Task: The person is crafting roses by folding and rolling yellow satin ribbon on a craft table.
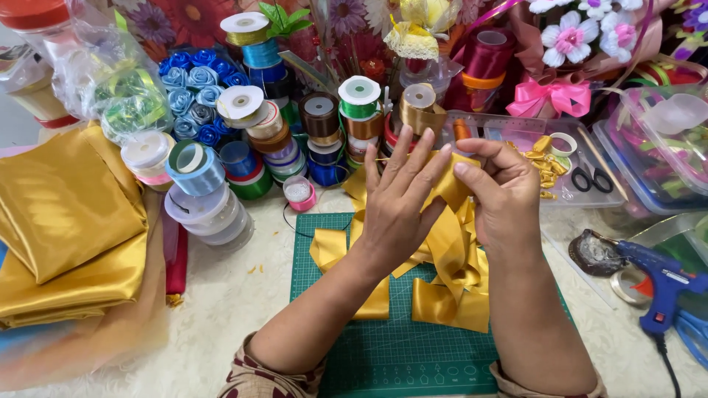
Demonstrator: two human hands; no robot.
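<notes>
Below my grip the green cutting mat (391, 354) waits, and I think both hands, left hand (398, 199) and right hand (505, 195), pinched on the gold satin ribbon (450, 250), must keep its fold flat and tight.

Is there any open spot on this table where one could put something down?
Yes: the near end of the green cutting mat between the forearms, and the white cloth between mat and folded gold fabric. Ribbon spools crowd the back; the glue gun fills the right.
</notes>
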